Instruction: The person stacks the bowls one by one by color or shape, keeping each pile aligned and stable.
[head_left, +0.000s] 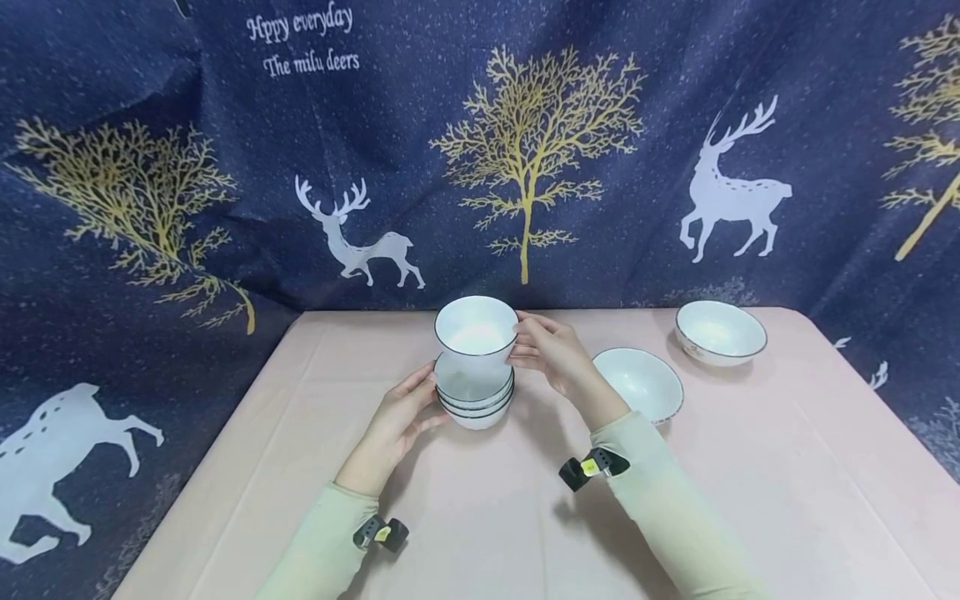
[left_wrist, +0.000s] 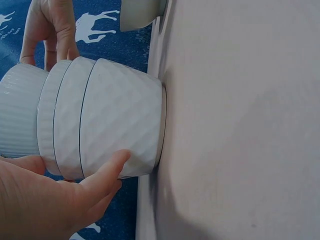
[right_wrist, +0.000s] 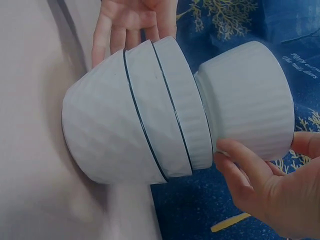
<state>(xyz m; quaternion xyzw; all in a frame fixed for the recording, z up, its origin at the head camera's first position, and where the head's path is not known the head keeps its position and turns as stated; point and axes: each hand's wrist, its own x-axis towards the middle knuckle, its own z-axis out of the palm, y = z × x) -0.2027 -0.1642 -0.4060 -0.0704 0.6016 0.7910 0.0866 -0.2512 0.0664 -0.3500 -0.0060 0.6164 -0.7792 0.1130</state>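
A white bowl with fine ribbing and a dark rim point(head_left: 477, 327) is at the top of a stack of bowls point(head_left: 476, 419). My right hand point(head_left: 551, 350) grips it from the right, fingers at its rim and lower side. It tilts slightly and its base overlaps the stack's mouth. Below it, three nested white bowls with dark rims stand on the table; the lowest has a diamond-textured wall point(right_wrist: 107, 120). My left hand point(head_left: 397, 421) holds the stack's left side, thumb point(left_wrist: 112, 167) along the lowest bowl's wall and fingers nearer the upper rims.
Right of the stack is a shallow white bowl point(head_left: 645, 385), partly behind my right forearm. A second shallow bowl point(head_left: 720, 333) sits farther back on the right. The pink-covered table point(head_left: 480, 517) meets a dark blue cloth point(head_left: 375, 150) with deer and trees behind.
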